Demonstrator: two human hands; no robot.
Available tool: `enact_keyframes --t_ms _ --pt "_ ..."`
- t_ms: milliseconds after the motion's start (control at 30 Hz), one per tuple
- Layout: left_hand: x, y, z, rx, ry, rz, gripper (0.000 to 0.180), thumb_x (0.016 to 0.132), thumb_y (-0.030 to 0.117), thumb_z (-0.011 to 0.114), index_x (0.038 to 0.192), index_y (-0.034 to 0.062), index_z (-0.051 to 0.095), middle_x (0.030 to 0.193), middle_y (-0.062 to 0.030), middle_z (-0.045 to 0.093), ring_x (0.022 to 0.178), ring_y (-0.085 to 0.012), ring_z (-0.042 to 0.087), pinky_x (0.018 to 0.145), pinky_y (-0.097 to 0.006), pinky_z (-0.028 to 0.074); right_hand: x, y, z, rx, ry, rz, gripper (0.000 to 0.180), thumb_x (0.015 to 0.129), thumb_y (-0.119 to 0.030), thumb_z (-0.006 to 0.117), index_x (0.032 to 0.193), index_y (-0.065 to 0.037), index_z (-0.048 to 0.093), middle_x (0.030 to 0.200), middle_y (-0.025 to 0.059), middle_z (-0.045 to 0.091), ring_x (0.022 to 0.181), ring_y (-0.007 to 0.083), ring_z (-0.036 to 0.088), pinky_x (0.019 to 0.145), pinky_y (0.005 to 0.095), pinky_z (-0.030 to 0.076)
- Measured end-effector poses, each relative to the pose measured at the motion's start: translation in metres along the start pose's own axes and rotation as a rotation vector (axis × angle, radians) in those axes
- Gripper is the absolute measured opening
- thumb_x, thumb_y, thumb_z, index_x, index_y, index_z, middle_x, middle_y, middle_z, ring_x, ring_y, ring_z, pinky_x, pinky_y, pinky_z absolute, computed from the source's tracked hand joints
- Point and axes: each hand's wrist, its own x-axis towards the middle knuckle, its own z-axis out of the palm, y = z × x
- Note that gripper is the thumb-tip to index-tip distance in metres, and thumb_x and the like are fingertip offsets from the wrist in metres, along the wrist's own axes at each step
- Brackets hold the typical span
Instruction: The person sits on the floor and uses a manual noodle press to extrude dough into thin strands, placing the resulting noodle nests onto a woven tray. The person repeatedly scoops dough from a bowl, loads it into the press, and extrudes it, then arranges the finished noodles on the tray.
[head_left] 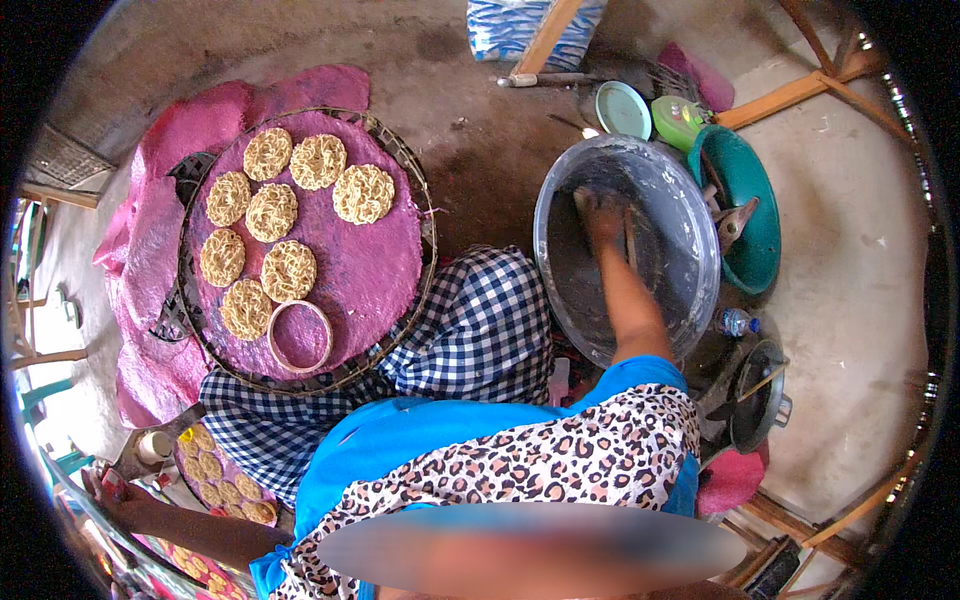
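Note:
My right hand (602,218) reaches down inside a large grey basin (552,290) with whitish smears on its walls. A thin stick-like thing (630,240) shows beside that hand; whether my fingers hold anything is unclear. Far out to the lower left, my left hand (115,503) is by a small red thing (118,488), its fingers too small and dim to read. Across my lap rests a round woven tray (428,245) lined with pink sheeting (370,270). On it lie several round noodle nests (288,271) and a bare hoop (300,370) at the near edge.
A green basin (765,245) holding utensils stands right of the grey one. Nearby are a pale plate (622,108), a light green container (680,120), a plastic bottle (738,322) and a dark pan (757,415). More noodle nests (210,466) sit lower left.

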Motion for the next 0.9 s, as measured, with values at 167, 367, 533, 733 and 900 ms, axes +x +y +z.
enact_keyframes --t_ms 167,367,533,733,900 --pt "0.000 0.003 0.007 -0.092 -0.010 -0.013 0.025 0.073 0.008 0.062 0.096 -0.0027 0.059 0.103 -0.0202 0.057 0.090 -0.0256 0.058 0.071 -0.035 0.052 0.003 -0.006 0.056 0.556 0.032 0.136 0.050 0.081 -0.037 0.056 0.119 -0.006 0.047 0.099 0.0198 0.061 0.087 0.0336 0.061 0.074 0.0435 0.049" --pt "0.014 0.040 0.020 -0.626 -0.101 -0.027 0.026 0.073 0.009 0.062 0.096 -0.0029 0.059 0.102 -0.0203 0.057 0.090 -0.0257 0.058 0.071 -0.035 0.051 0.006 0.008 0.003 1.112 0.110 0.333 0.057 0.075 -0.018 0.067 0.124 -0.003 0.043 0.105 0.0177 0.058 0.095 0.0269 0.058 0.080 0.0369 0.046" --pt "-0.004 0.147 0.038 -0.930 -0.224 -0.313 0.027 0.071 0.004 0.062 0.097 -0.0015 0.058 0.096 -0.0144 0.057 0.085 -0.0200 0.056 0.070 -0.030 0.048 -0.036 0.005 -0.123 2.252 -0.084 0.046 0.047 0.082 -0.008 0.058 0.123 -0.009 0.035 0.110 0.0161 0.050 0.101 0.0312 0.052 0.087 0.0478 0.044" --pt "-0.012 0.294 0.029 -1.204 -0.662 -0.311 0.031 0.067 -0.002 0.062 0.098 0.0007 0.057 0.083 -0.0026 0.056 0.075 -0.0103 0.051 0.067 -0.023 0.043 -0.126 -0.071 -0.290 2.414 -0.198 -0.620 0.060 0.080 -0.013 0.061 0.130 -0.016 0.030 0.117 0.0164 0.046 0.107 0.0336 0.049 0.094 0.0533 0.037" --pt "0.001 0.322 0.018 -1.303 -0.928 -0.423 0.045 0.059 0.008 0.074 0.100 0.0025 0.056 0.084 -0.0024 0.059 0.077 -0.0093 0.055 0.067 -0.026 0.046 -0.211 -0.152 -0.373 2.462 -0.303 -0.957 0.068 0.079 -0.016 0.063 0.135 -0.020 0.023 0.118 0.0170 0.045 0.106 0.0376 0.049 0.092 0.0570 0.038"
